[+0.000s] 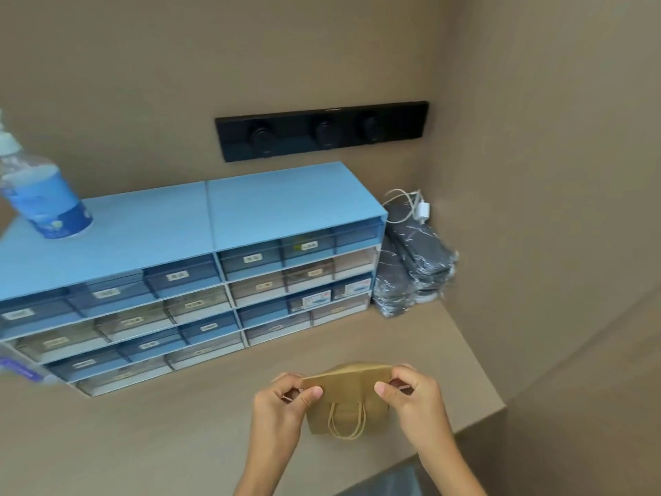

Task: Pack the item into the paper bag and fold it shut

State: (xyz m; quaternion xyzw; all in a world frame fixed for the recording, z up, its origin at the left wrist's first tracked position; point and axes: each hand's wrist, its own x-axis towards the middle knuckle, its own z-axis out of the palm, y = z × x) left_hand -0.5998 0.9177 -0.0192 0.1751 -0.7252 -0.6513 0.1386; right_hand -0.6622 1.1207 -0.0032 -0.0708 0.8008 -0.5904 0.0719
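Observation:
A small brown paper bag point(345, 395) with twisted paper handles stands on the tan counter point(179, 434), its top edge bent over. My left hand point(282, 402) pinches the bag's upper left corner, thumb on the front. My right hand point(411, 395) pinches the upper right corner the same way. The handles hang down the bag's front. Whatever is inside the bag is hidden.
A blue organiser of small labelled drawers point(214, 281) lines the back of the counter, with a clear pump bottle point(43, 198) on top. Dark wrapped packets point(415, 266) and a white cable with charger point(418, 205) sit in the right corner. The counter's right edge point(497, 399) drops off close to my right hand.

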